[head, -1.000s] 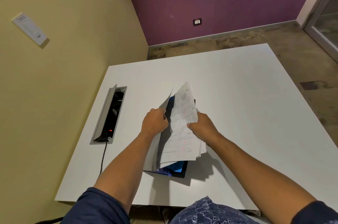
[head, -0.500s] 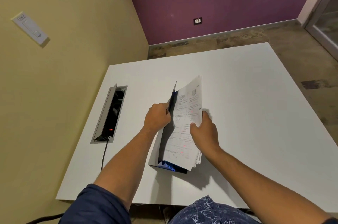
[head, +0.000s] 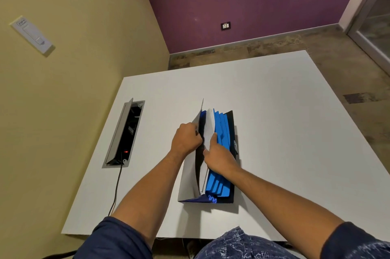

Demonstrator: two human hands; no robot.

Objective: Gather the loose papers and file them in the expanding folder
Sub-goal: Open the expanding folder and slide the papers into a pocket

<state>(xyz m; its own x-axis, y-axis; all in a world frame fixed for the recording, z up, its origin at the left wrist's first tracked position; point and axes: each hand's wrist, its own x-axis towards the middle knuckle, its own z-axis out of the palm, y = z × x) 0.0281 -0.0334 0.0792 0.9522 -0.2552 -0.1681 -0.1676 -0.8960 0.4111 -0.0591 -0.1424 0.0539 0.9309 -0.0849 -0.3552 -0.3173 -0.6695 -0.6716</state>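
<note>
Head view: expanding folder (head: 226, 153) on white tabletop (head: 295, 132), long axis running away from the person. Left hand (head: 185, 139) pinches the grey front flap open leftward. Right hand (head: 219, 158) closed on the white papers (head: 209, 127), edge-down in the front pocket, blue dividers just right.
</note>
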